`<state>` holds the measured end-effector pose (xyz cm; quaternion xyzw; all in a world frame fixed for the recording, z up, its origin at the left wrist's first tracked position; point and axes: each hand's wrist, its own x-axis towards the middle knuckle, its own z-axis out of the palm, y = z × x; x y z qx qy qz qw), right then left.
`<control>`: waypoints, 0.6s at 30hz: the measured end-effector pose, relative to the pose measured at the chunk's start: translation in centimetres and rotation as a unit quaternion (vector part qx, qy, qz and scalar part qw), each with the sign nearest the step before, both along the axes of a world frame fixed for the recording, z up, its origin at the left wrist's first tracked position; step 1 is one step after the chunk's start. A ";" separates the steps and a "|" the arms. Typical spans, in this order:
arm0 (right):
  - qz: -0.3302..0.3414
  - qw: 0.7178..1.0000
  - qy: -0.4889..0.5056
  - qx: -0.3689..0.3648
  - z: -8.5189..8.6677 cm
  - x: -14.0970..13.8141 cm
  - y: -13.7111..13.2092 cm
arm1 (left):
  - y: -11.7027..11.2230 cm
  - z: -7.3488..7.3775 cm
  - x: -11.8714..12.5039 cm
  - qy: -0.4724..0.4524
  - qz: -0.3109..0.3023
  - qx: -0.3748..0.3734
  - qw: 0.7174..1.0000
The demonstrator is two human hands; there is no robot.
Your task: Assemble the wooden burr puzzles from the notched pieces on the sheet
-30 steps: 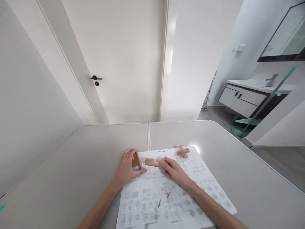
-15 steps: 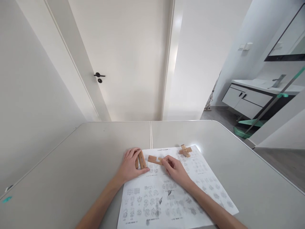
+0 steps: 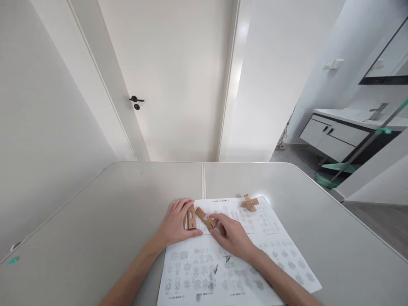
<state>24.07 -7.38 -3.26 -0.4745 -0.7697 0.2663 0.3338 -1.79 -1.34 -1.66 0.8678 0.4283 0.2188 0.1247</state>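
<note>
Thumb and forefinger of my left hand (image 3: 175,222) bracket the near and far ends of a slotted wooden puzzle piece (image 3: 191,221) marked "2". Another wooden piece (image 3: 184,220) lies partly hidden under that hand. My right hand (image 3: 232,236) pinches the near end of a notched wooden puzzle piece (image 3: 201,213) marked "1", which slants on the paper just right of piece 2. Farther right, an assembled cross of wooden pieces (image 3: 250,203) sits on the sheet's far edge. Beneath all this is a white printed instruction sheet (image 3: 178,293) with small diagrams.
The pale table (image 3: 95,229) has a seam down its middle and rounded far corners. A closed white door (image 3: 175,85) stands behind it. To the right are a washbasin cabinet (image 3: 334,131) and a green dustpan (image 3: 327,180). A small teal object (image 3: 13,260) lies at the left.
My right hand has turned the notched piece from nearly level to a steep slant, bringing it closer to piece 2. Piece 2 now shows its slotted, numbered face. The view has shifted slightly.
</note>
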 end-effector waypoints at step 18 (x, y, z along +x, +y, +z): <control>0.099 0.991 -0.035 0.083 0.8 0.4 -0.1 | -0.5 0.6 0.3 0.014 -0.034 -0.016 0.999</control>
